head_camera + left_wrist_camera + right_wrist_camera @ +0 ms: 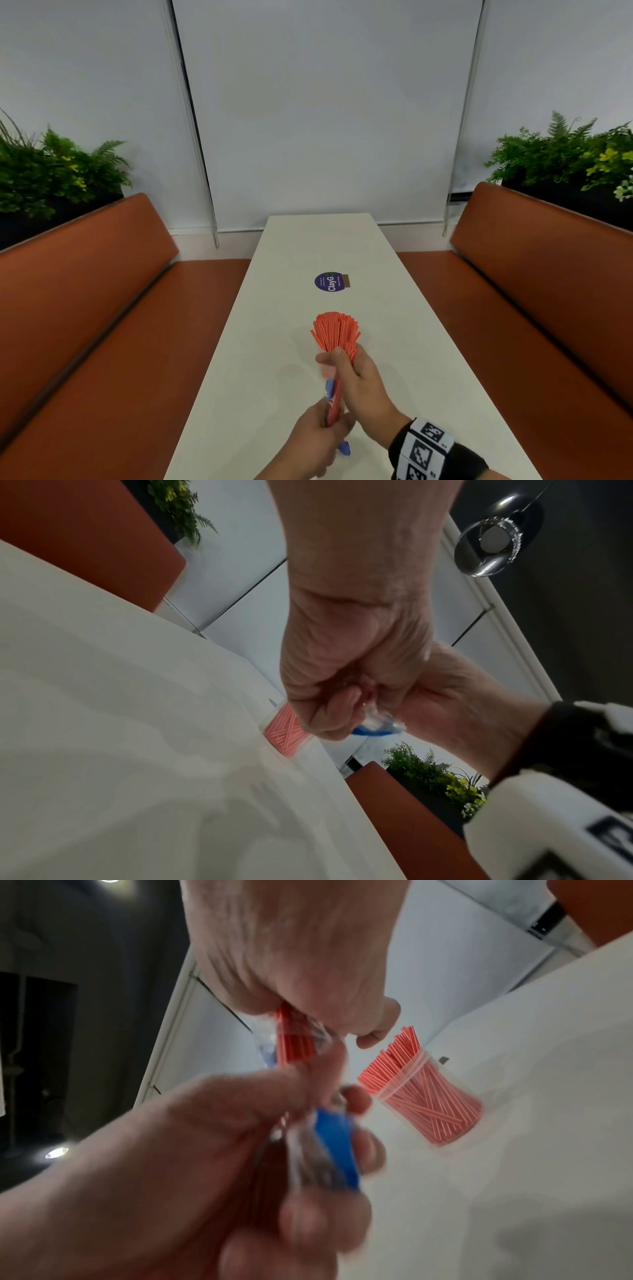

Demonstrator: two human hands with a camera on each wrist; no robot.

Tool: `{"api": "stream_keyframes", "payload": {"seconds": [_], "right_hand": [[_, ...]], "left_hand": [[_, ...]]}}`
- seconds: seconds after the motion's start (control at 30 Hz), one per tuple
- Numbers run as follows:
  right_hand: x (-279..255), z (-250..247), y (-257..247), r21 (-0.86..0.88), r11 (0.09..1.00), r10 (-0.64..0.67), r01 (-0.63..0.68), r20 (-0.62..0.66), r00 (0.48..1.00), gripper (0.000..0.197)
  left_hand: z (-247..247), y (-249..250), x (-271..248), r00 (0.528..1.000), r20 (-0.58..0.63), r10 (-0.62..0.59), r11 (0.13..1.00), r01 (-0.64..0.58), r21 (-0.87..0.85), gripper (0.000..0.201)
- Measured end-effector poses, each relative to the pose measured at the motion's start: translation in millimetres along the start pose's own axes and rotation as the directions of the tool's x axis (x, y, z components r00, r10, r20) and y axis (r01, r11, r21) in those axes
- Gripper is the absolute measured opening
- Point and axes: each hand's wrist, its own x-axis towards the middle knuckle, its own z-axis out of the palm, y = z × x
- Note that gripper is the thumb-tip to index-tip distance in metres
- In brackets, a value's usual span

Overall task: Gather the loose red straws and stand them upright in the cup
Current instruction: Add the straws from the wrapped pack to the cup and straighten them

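Observation:
A clear cup packed with upright red straws stands on the white table; it also shows in the right wrist view as the cup. Just in front of it I hold a bundle of red straws inside a clear plastic packet with a blue strip. My right hand grips the bundle's upper part, with straws showing under its fingers. My left hand pinches the packet's lower end. Both hands are above the table, close together.
A purple round sticker lies on the table beyond the cup. Orange benches run along both sides, with planters of green ferns behind them. A white blind covers the far wall.

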Motion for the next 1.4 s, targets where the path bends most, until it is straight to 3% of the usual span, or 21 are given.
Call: {"api": "stream_keyframes", "payload": {"seconds": [0.17,0.3,0.5,0.63,0.8,0.97,1.07,1.4], "right_hand": [[11.8,-7.9,-7.0,0.024,1.000,-0.003,0.005,-0.048,0.999,0.035],[15.6,-9.8,-5.8,0.141,0.990,0.027,-0.012,-0.103,0.994,0.025],[24.9,-16.7,-1.0,0.259,0.966,0.061,0.000,-0.228,0.972,0.035],[29.7,-23.2,-8.0,0.315,0.948,0.063,0.044,-0.321,0.945,0.039],[28.1,-33.3,-1.8,0.297,0.954,0.064,0.043,-0.341,0.938,0.028],[19.5,-41.3,7.1,0.240,0.970,0.046,0.035,-0.323,0.945,0.024],[15.9,-43.7,9.4,0.230,0.973,0.046,0.030,-0.319,0.947,0.024],[47.9,-39.1,-10.1,0.165,0.979,-0.055,0.116,-0.336,0.940,0.022]], "left_hand": [[2.9,-17.4,4.2,1.000,-0.008,-0.007,1.000,0.007,-0.010,0.042],[4.0,-13.2,3.2,1.000,-0.006,0.018,1.000,-0.018,0.024,0.036],[3.5,-11.2,0.5,0.996,0.039,0.076,0.996,-0.078,0.049,0.047],[2.2,-25.2,3.8,0.986,0.012,0.167,0.985,-0.168,0.030,0.043],[-3.5,-35.5,2.5,0.992,0.062,0.106,0.949,-0.120,0.290,0.056],[-2.1,-37.9,1.5,0.999,-0.005,-0.042,0.775,0.036,0.631,0.060],[1.9,-36.7,2.2,0.997,0.000,-0.077,0.732,0.057,0.679,0.051],[2.2,-35.7,4.4,0.995,0.060,-0.079,0.757,0.021,0.653,0.040]]}}
